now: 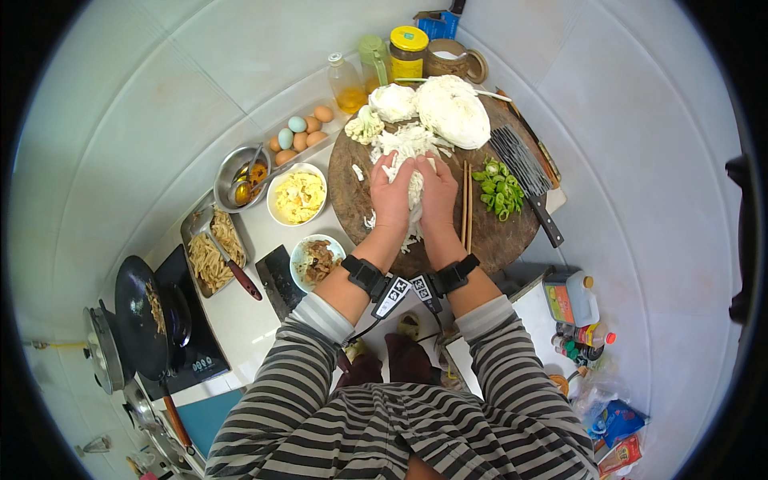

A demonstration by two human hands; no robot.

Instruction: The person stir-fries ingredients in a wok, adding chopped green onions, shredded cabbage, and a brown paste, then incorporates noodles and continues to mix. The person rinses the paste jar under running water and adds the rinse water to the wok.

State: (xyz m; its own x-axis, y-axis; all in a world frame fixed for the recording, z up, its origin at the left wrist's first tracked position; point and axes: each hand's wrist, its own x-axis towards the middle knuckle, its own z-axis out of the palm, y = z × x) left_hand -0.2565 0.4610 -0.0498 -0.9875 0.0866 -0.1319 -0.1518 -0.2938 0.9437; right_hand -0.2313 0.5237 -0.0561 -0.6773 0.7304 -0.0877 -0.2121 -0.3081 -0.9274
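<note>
My left hand point(391, 191) and my right hand point(437, 191) close in from both sides on a heap of shredded white cabbage point(414, 195) on the round wooden chopping board point(351, 201). More shreds lie just beyond my fingertips. Behind them are a whole cabbage head point(454, 112), a smaller cabbage piece point(393, 102) and a cauliflower piece point(364, 125). To the right of my right hand lie a pair of wooden chopsticks point(466, 207) and sliced green peppers point(500, 189). A cleaver point(523, 162) rests at the board's right edge, its dark handle sticking out past it.
Left of the board stand a bowl of scrambled egg point(297, 198), a bowl of cooked meat point(318, 262), a metal bowl point(223, 180), eggs point(300, 141) and a metal tray point(241, 240). A wok point(141, 318) sits at far left. Bottles point(347, 90) and jars point(409, 55) line the back.
</note>
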